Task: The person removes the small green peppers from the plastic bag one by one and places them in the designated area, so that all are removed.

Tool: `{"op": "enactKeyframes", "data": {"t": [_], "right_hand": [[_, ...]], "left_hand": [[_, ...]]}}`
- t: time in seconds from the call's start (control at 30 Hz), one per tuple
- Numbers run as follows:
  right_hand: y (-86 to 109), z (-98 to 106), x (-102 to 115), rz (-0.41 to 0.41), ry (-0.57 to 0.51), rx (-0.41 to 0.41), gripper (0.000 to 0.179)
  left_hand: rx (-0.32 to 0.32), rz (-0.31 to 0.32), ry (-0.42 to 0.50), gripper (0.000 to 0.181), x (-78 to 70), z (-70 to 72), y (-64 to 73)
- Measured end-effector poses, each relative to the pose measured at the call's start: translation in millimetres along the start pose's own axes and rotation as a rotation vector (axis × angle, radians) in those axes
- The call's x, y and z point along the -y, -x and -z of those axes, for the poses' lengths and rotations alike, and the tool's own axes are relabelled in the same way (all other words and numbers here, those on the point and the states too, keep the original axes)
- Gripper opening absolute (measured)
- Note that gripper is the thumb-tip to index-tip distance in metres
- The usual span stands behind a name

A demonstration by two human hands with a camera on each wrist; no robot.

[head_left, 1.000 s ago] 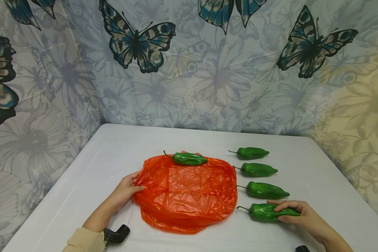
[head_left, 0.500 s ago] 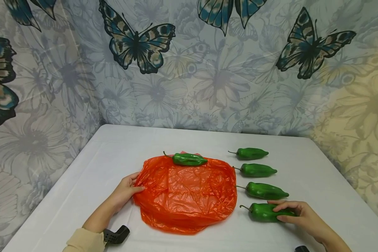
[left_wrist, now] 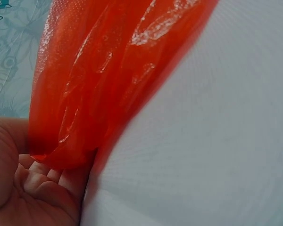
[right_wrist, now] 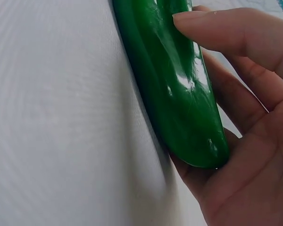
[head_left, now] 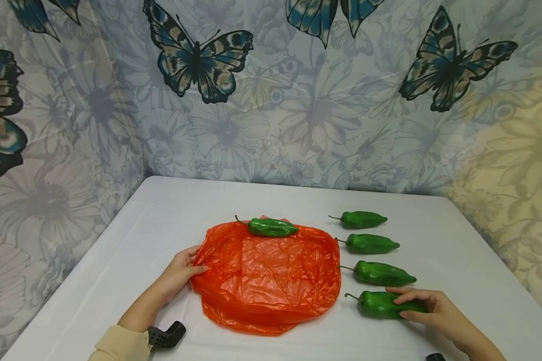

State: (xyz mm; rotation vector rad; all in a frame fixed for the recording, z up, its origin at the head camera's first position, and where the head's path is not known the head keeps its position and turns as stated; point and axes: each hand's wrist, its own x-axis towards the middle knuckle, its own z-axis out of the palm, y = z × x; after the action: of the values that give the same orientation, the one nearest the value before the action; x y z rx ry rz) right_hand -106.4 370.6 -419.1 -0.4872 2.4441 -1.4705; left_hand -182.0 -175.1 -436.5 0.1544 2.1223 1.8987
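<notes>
An orange-red plastic bag (head_left: 271, 276) lies spread on the white table. My left hand (head_left: 180, 271) pinches its left edge between thumb and fingers; the left wrist view shows the bag's gathered edge (left_wrist: 80, 117) in that grip. At the near right, my right hand (head_left: 429, 308) holds a green pepper (head_left: 377, 304) by its tip end, its stem pointing left. In the right wrist view, thumb and fingers stand on either side of the pepper (right_wrist: 179, 89), which lies against the table. Another green pepper (head_left: 273, 227) lies across the bag's far edge.
Three more green peppers lie in a column beyond the held one: a near one (head_left: 384, 273), a middle one (head_left: 372, 243) and a far one (head_left: 363, 219). Butterfly-printed cloth (head_left: 316, 115) stands behind the white table (head_left: 189, 200).
The pepper in my right hand has shifted slightly to the right, its stem drawing away from the bag. My left hand and the bag look unmoved.
</notes>
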Motion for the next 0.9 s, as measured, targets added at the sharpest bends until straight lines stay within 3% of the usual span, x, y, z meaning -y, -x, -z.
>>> {"op": "enactKeyframes", "data": {"t": [0.2, 0.5, 0.67, 0.9], "right_hand": [[2.7, -1.2, 1.9, -0.006, 0.033, -0.042, 0.022], [7.0, 0.4, 8.9, 0.071, -0.02, -0.136, 0.024], [9.1, 2.7, 27.1, 0.082, 0.034, -0.197, 0.025], [-16.7, -2.8, 68.1, 0.258, -0.06, -0.154, 0.038]], "left_hand": [[0.006, 0.004, 0.007, 0.064, -0.2, -0.5, 0.3], [-0.001, 0.006, 0.002, 0.064, 0.6, 0.4, 0.8], [0.003, 0.01, 0.007, 0.064, 0.5, -0.5, -0.7], [-0.012, 0.008, 0.013, 0.063, -2.1, -0.5, 1.6]]}}
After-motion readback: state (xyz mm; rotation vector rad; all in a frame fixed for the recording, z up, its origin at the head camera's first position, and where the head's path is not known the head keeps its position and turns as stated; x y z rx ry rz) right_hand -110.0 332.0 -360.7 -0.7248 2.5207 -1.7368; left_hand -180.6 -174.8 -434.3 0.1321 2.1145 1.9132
